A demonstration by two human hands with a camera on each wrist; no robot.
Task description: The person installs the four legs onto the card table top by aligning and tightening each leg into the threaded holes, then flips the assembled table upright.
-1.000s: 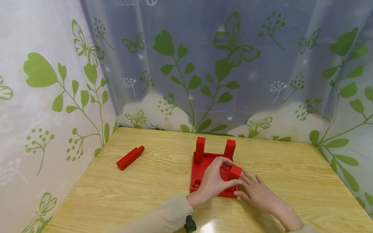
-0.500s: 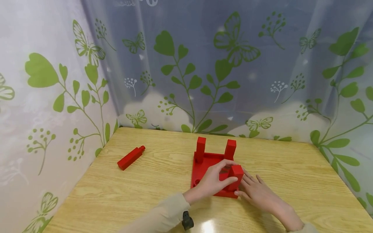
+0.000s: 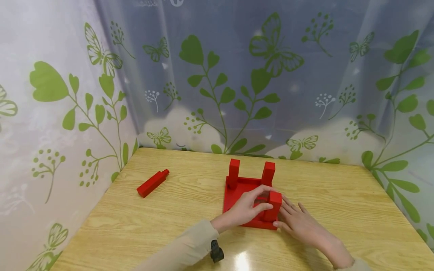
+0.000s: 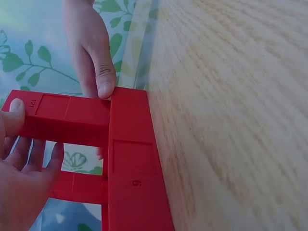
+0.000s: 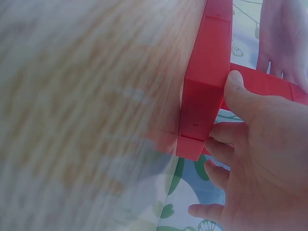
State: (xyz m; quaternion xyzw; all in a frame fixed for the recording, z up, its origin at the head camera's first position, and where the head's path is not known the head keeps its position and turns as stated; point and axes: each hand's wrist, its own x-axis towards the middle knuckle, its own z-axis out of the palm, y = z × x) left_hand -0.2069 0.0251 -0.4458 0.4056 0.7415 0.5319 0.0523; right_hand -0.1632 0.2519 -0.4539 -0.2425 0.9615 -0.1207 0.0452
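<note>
key relation: short red square plastic post (image 3: 273,206) stands upright at near-right corner of flat red plastic base plate (image 3: 237,195), directly under left hand's grip; long axis vertical
base plate: mid-table on light wooden table (image 3: 176,210), two more red upright posts (image 3: 233,174) on its far edge
left hand (image 3: 245,208): comes in from near-left, fingers arched over the near-right post, thumb and fingertips pinching it; grip narrow, holding the post
right hand (image 3: 300,223): flat on table just right of plate, fingers straight, tips touching plate's right edge and post foot; steadying, nothing held
nearer hand: both touching; left is on top
loose part: red square plastic post with round peg (image 3: 152,183), lying on its side far-left, well apart from both hands
backdrop: leaf-print curtain (image 3: 217,75)
</note>
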